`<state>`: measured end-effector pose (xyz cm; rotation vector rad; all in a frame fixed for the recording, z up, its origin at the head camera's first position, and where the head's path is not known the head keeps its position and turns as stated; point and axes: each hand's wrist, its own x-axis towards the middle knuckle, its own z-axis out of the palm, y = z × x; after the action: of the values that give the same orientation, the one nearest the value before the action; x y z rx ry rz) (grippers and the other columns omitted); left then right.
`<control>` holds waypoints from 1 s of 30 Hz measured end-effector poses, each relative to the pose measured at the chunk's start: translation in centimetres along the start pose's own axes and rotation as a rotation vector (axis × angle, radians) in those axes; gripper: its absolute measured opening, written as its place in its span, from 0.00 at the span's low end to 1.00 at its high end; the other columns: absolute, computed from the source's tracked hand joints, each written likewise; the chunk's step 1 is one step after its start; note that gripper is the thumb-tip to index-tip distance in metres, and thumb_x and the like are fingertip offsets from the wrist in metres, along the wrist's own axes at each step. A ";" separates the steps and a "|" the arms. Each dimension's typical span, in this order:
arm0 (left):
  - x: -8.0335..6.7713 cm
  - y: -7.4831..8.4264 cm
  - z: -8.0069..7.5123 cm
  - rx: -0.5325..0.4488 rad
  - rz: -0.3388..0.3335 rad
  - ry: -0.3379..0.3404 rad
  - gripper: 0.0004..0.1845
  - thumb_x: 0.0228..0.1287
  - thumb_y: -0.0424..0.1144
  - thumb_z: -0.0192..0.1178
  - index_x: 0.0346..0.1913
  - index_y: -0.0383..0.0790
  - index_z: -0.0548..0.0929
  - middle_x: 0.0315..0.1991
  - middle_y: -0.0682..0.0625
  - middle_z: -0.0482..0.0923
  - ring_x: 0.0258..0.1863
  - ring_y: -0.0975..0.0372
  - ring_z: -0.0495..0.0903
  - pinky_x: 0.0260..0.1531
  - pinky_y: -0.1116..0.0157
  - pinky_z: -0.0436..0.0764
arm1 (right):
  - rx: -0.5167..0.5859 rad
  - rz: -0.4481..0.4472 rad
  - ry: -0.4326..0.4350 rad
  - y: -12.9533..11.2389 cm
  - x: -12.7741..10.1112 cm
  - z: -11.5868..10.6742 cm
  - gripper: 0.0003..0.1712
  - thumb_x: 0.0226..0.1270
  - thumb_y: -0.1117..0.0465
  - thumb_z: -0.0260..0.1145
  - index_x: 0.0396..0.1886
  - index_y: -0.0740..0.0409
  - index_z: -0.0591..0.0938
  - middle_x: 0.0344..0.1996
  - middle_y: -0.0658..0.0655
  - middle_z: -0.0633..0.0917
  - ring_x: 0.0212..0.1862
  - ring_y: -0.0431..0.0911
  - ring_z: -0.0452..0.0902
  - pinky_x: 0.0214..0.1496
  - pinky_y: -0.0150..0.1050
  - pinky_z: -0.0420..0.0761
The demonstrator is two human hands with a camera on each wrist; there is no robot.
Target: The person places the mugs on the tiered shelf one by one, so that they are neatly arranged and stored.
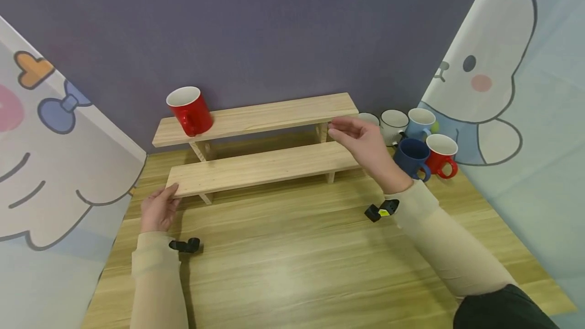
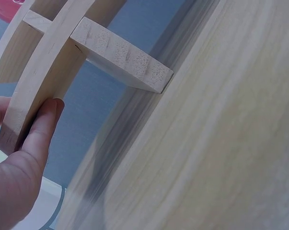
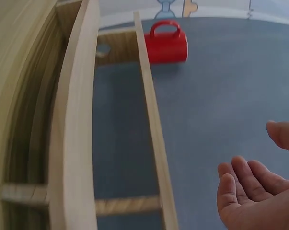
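From the head camera I see a two-step wooden shelf (image 1: 256,141) standing on a wooden table (image 1: 292,258) against a purple wall. My left hand (image 1: 157,209) rests at the left front corner of the lower step, fingers laid against its edge and underside, more touching than gripping. My right hand (image 1: 361,143) hovers relaxed and holding nothing, just beside the right end of the upper step; I cannot tell whether it touches the wood. A red mug (image 1: 189,110) stands on the left end of the upper step, close to its edge. I judge the main risk to be that mug: any push or lift from the left hand could tilt the shelf and send it sliding off. A cluster of mugs (image 1: 418,138) stands on the table just right of the shelf, near my right wrist, so a careless sweep could knock them. In the left wrist view, the thumb (image 2: 41,132) presses flat along the lower board's edge, with a support leg (image 2: 120,60) nearby. In the right wrist view, the fingers (image 3: 249,191) are loosely spread and empty, apart from the boards, and the red mug (image 3: 167,42) sits far down the shelf, well away from this hand
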<state>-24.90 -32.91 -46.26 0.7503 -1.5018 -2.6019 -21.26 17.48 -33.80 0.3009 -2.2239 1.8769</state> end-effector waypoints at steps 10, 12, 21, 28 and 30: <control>0.0 0.2 0.1 0.022 -0.016 -0.008 0.26 0.65 0.30 0.71 0.59 0.33 0.68 0.34 0.47 0.81 0.27 0.62 0.81 0.27 0.71 0.84 | -0.144 0.061 0.140 2.2 -2.7 -5.6 0.26 0.70 0.51 0.72 0.61 0.60 0.82 0.54 0.58 0.85 0.56 0.43 0.80 0.54 0.30 0.79; 0.1 0.2 0.0 0.025 -0.017 0.000 0.26 0.65 0.31 0.71 0.60 0.33 0.68 0.35 0.47 0.81 0.28 0.62 0.81 0.27 0.71 0.84 | -0.144 0.067 0.159 2.6 -3.2 -6.5 0.26 0.70 0.51 0.72 0.62 0.61 0.82 0.54 0.59 0.85 0.55 0.42 0.80 0.54 0.29 0.79; 0.1 -0.1 -0.1 0.036 -0.014 0.021 0.26 0.65 0.31 0.71 0.59 0.33 0.69 0.35 0.48 0.81 0.29 0.63 0.81 0.28 0.71 0.84 | -0.200 0.066 0.245 4.3 -5.2 -10.4 0.25 0.72 0.55 0.70 0.60 0.67 0.81 0.52 0.55 0.86 0.51 0.37 0.82 0.52 0.26 0.79; 0.0 -0.1 -0.2 0.031 -0.006 0.007 0.19 0.66 0.31 0.71 0.53 0.34 0.73 0.33 0.48 0.82 0.26 0.63 0.81 0.28 0.71 0.84 | -0.265 0.099 0.317 6.1 -6.8 -13.4 0.24 0.72 0.56 0.70 0.60 0.68 0.80 0.44 0.39 0.87 0.46 0.33 0.82 0.37 0.24 0.80; -0.1 0.0 -0.2 0.022 -0.007 0.004 0.19 0.66 0.30 0.70 0.53 0.33 0.73 0.33 0.47 0.81 0.26 0.62 0.81 0.29 0.71 0.84 | -0.272 0.111 0.320 6.6 -7.2 -14.1 0.25 0.73 0.56 0.70 0.60 0.69 0.80 0.44 0.38 0.86 0.46 0.32 0.81 0.40 0.23 0.80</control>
<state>-24.74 -33.04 -46.34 0.7630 -1.5318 -2.5914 -15.83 32.63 -39.84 -0.1605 -2.2664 1.5144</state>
